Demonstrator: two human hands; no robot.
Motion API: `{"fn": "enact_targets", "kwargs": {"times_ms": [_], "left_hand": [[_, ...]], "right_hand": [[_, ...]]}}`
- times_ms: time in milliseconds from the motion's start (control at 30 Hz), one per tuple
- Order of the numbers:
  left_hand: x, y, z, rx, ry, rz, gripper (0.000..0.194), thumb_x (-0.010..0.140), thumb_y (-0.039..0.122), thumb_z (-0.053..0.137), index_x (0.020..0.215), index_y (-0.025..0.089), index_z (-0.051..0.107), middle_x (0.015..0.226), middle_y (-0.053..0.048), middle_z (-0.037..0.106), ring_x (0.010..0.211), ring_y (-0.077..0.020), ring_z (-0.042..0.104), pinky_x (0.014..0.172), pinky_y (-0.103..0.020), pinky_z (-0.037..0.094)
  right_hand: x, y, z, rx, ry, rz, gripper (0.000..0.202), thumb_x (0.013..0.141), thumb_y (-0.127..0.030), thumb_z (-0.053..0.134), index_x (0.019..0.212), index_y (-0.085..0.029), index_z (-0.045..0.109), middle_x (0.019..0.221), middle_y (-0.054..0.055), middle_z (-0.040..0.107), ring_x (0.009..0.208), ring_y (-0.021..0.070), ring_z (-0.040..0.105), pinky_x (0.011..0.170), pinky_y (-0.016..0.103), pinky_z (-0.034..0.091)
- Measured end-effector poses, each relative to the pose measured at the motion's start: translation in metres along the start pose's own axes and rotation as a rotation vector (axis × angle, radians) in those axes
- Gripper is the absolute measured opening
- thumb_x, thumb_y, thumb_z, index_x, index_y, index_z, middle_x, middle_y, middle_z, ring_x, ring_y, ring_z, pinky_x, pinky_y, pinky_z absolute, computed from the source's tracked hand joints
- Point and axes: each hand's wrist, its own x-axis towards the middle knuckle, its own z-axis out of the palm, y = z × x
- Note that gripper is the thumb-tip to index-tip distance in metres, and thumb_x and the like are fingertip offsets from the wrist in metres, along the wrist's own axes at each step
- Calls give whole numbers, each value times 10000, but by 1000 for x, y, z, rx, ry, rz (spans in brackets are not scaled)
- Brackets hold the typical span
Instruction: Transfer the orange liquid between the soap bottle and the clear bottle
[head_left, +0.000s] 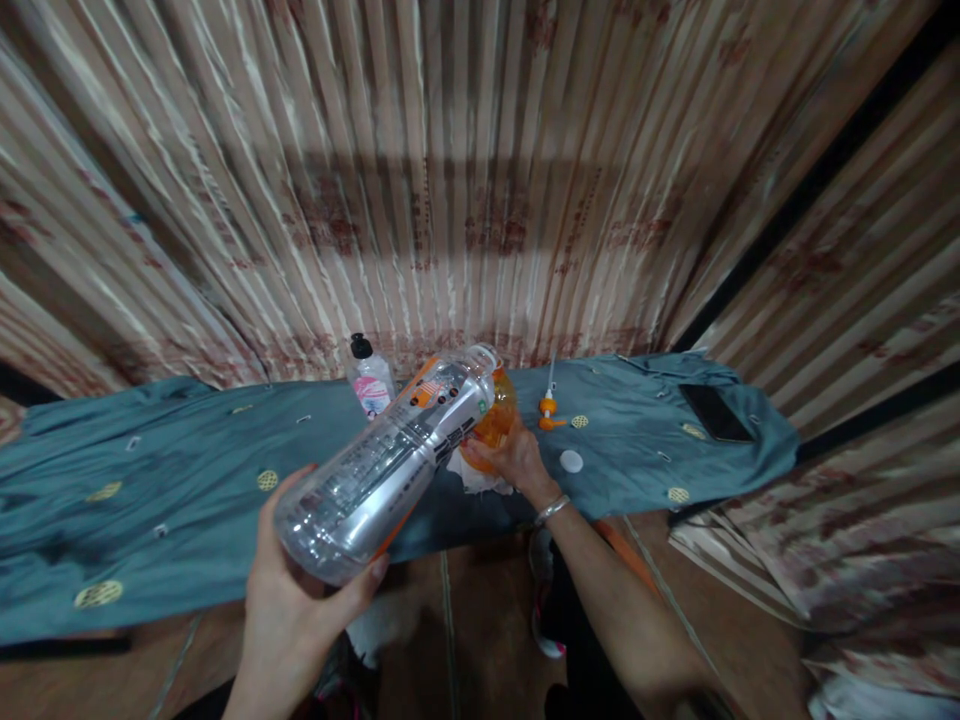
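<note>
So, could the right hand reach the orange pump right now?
Probably yes: the orange pump lies on the teal cloth near the right hand, nothing between them, though that hand grips the amber bottle.

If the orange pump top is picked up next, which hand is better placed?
Likely the right hand: it is nearer the orange pump top, though it grips the amber bottle. The left hand holds the clear bottle, farther off.

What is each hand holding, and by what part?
The left hand holds the clear bottle near its base; the right hand grips the orange bottle around its body.
</note>
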Motion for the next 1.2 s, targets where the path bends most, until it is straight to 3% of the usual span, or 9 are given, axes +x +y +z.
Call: {"fn": "enact_targets", "kwargs": {"times_ms": [367,500,667,833,1000,1200], "left_hand": [[4,-5,-3,6,-20,13,939,631,584,1043,1454,292,696,1441,-136,851,1329,-474,845,1176,-596,711],[6,-3,-3,34,-29,33,943,599,517,1028,1443,250,700,1384,-145,873,1249,-436,872,1074,-553,742],[2,4,2,-5,14,19,951,558,537,1023,1408,236,722,1354,-113,882,1230,-376,853,1088,-496,711],[1,6,3,-29,19,-8,965,525,502,1040,1398,238,727,1348,-115,883,1205,-376,855,1016,-470,724],[2,1,2,-4,9,28,890,613,489,995,1428,257,721,1380,-133,871,1248,-412,853,1085,-528,723],[1,0,2,-5,9,21,935,617,510,997,1462,254,688,1354,-123,865,1204,-389,866,1058,-502,733]], "right_hand": [[0,-3,-2,18,-28,6,639,825,-284,1050,1362,-286,702,1307,122,949,1292,395,922,1171,604,755],[-2,-4,-2,34,-15,10,636,835,-282,1048,1369,-264,703,1317,124,949,1279,390,928,1152,582,766],[-2,-5,-2,54,-18,22,657,823,-281,1063,1373,-267,703,1318,139,949,1285,413,925,1170,628,756],[-1,-9,-3,50,-24,53,642,818,-297,1075,1343,-274,707,1307,127,944,1308,418,917,1168,628,758],[-2,-12,-4,15,-26,68,638,835,-257,1075,1351,-260,700,1329,138,935,1331,403,908,1201,589,740],[-1,-6,-2,30,-21,28,641,826,-263,1070,1358,-277,713,1296,127,941,1266,399,927,1163,619,759]]}}
